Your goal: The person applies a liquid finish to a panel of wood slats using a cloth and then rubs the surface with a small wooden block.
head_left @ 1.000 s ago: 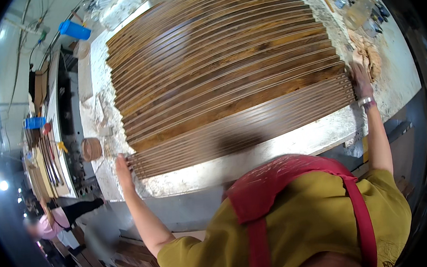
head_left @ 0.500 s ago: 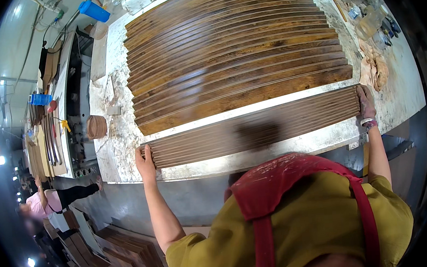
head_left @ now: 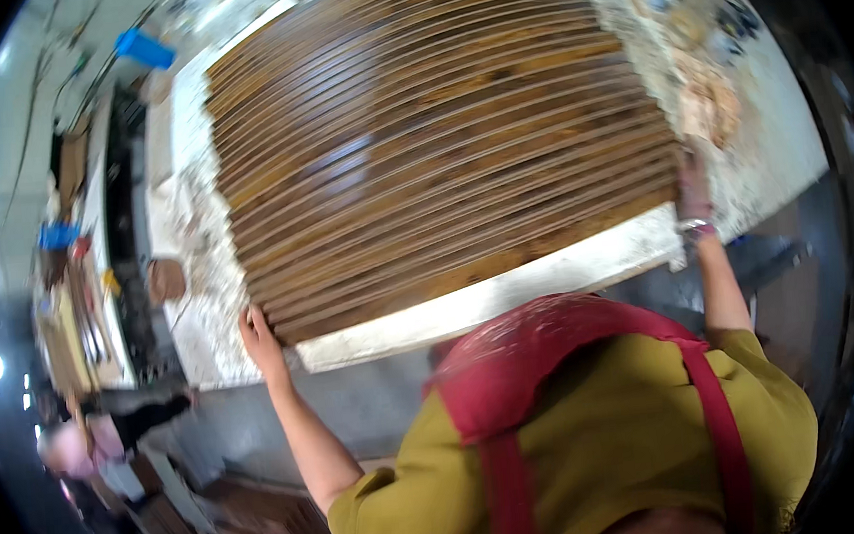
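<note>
Long brown wooden planks [head_left: 418,157] lie overlapping in a wide row of steps across the white worktable [head_left: 490,300], their glossy faces up. At the left ends of the nearest planks is my left hand [head_left: 264,342], its fingers closed against the ends. My right hand [head_left: 693,194], stained dark and with a band at the wrist, closes on the right ends of the same planks. Motion blurs both hands, and the right fingers are partly hidden.
A crumpled tan cloth [head_left: 710,104] lies to the right, with blurred small items beyond it. On the left are a brown roll [head_left: 166,280] and a blue container [head_left: 144,49]. Another person [head_left: 85,445] is at the far left, below a second workbench. Brown boards [head_left: 256,511] are stacked low.
The bundle of planks, held on edge between my hands, has tipped and fanned out against the near side of the row. Both hands stay at its ends. The whole view has shifted.
</note>
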Demonstrator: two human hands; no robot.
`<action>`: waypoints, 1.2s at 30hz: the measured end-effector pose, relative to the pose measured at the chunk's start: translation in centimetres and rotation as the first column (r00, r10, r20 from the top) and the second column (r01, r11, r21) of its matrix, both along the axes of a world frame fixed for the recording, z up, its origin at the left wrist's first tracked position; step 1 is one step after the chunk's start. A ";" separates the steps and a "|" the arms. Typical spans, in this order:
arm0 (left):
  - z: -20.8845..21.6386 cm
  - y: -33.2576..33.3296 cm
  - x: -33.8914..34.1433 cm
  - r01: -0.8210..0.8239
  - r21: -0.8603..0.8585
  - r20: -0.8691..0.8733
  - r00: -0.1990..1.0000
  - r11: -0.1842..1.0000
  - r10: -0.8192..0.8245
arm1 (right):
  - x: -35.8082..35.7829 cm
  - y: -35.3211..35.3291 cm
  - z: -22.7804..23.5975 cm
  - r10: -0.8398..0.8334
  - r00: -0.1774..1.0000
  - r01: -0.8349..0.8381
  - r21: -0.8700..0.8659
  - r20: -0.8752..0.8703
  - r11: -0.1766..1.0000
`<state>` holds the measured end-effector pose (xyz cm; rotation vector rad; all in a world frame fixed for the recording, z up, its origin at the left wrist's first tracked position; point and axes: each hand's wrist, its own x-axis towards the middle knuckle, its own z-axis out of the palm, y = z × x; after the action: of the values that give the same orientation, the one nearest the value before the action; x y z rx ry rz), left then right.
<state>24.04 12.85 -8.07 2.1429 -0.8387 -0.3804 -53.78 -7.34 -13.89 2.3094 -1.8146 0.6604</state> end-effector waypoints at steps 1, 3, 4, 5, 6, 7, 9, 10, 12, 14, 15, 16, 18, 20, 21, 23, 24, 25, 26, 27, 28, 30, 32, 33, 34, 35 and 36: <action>-1.4 1.2 1.7 0.053 0.130 0.114 0.991 0.990 -0.068 | 1.3 0.4 0.2 -0.138 0.965 0.165 0.111 -0.223 0.980; -3.9 3.0 5.1 0.128 0.249 0.216 0.959 0.960 -0.184 | 3.3 0.4 0.5 -0.289 0.915 0.356 0.226 -0.281 0.907; -5.0 3.6 6.5 0.141 0.298 0.344 0.907 0.944 -0.244 | 2.4 0.0 -0.8 -0.253 0.961 0.258 0.032 -0.114 0.966; -4.0 3.4 5.0 0.125 0.179 0.201 0.966 0.976 -0.161 | 5.0 -0.1 2.0 -0.317 0.936 0.291 0.171 0.152 0.941; -2.1 2.5 3.8 0.069 0.202 0.060 0.995 0.977 -0.082 | 7.7 0.1 5.6 -0.403 0.823 0.310 0.279 0.401 0.909; -1.1 1.6 2.8 0.003 0.275 0.306 0.948 0.961 -0.091 | 7.4 0.1 6.2 -0.400 0.821 0.303 0.282 0.408 0.910; 0.7 -0.7 -0.3 -0.011 0.269 0.603 0.781 0.963 -0.159 | 6.6 0.4 7.2 -0.405 0.837 0.317 0.277 0.369 0.907; 1.5 -1.5 -1.3 0.057 0.225 0.670 0.716 0.973 -0.197 | 7.1 0.3 8.1 -0.411 0.852 0.334 0.268 0.324 0.904; 2.9 -4.9 -5.1 0.306 0.219 0.759 0.543 0.927 -0.358 | 9.3 0.5 12.7 -0.349 0.929 0.312 0.247 0.125 0.918; 4.1 -8.9 -9.1 0.501 0.242 0.788 0.399 0.831 -0.470 | 13.7 0.5 15.4 -0.170 0.984 0.178 0.211 -0.055 0.961; 4.4 -10.1 -11.2 0.463 0.339 0.756 0.384 0.819 -0.530 | 16.5 -0.2 17.2 -0.055 0.997 0.074 0.408 -0.058 0.910; 4.2 -11.8 -13.5 0.436 0.422 0.720 0.372 0.795 -0.586 | 18.5 -0.7 14.9 0.044 0.997 -0.014 0.405 -0.064 0.914; 4.5 -15.4 -16.9 0.464 0.595 0.483 0.446 0.656 -0.754 | 21.3 -0.9 8.9 0.282 0.958 -0.287 0.188 0.049 0.939; 4.3 -16.1 -16.2 0.487 0.590 0.439 0.476 0.643 -0.763 | 22.1 -1.1 8.7 0.311 0.944 -0.329 0.312 0.109 0.891; 4.2 -16.0 -15.8 0.513 0.566 0.435 0.479 0.645 -0.763 | 22.3 -1.2 9.2 0.326 0.938 -0.346 0.287 0.115 0.893; 4.9 -16.1 -15.1 0.581 0.512 0.348 0.532 0.632 -0.772 | 21.6 -1.6 11.3 0.343 0.928 -0.372 0.301 0.146 0.878; 5.4 -16.2 -14.1 0.605 0.455 0.303 0.585 0.654 -0.752 | 21.1 -2.9 13.1 0.366 0.916 -0.401 0.327 0.165 0.856; 5.2 -16.5 -11.5 0.620 0.298 0.400 0.609 0.726 -0.684 | 20.6 -3.7 15.8 0.305 0.943 -0.331 0.293 0.133 0.897; 5.0 -16.8 -8.5 0.628 0.139 0.492 0.627 0.766 -0.603 | 19.6 -5.6 13.6 0.129 0.989 -0.140 0.178 0.071 0.974; 5.8 -17.0 -6.2 0.508 0.033 0.482 0.746 0.861 -0.459 | 18.3 -8.0 15.6 0.004 0.989 -0.049 0.298 0.149 0.953; 5.9 -17.2 -2.7 0.377 -0.081 0.346 0.879 0.922 -0.329 | 16.3 -10.9 13.2 -0.013 0.890 -0.079 0.182 0.455 0.980; 4.0 -16.0 5.7 0.164 -0.098 0.172 0.974 0.982 -0.146 | 14.4 -16.1 12.5 -0.330 0.793 0.072 0.459 0.513 0.886; 3.6 -18.2 7.8 0.057 -0.019 0.033 0.998 0.998 -0.057 | 11.4 -20.1 9.1 -0.404 0.775 0.156 0.472 0.486 0.868; 4.3 -19.0 6.9 0.021 -0.037 -0.132 0.991 0.999 -0.025 | 12.4 -20.9 9.2 -0.427 0.809 0.194 0.503 0.403 0.842; 4.4 -19.8 7.4 0.013 -0.053 -0.265 0.964 0.999 -0.026 | 13.4 -21.2 9.4 -0.445 0.837 0.230 0.532 0.320 0.815; 4.1 -19.9 7.3 0.030 0.052 -0.344 0.939 0.998 -0.010 | 14.4 -21.5 9.5 -0.464 0.855 0.273 0.556 0.234 0.785; 5.1 -21.1 4.8 0.081 0.159 -0.432 0.902 0.984 -0.004 | 14.0 -21.6 9.3 -0.413 0.880 0.227 0.557 0.233 0.799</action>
<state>28.86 -8.29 -2.94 2.0800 -0.6124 -0.9436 -39.83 -28.92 -4.62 2.1505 -2.7784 0.6041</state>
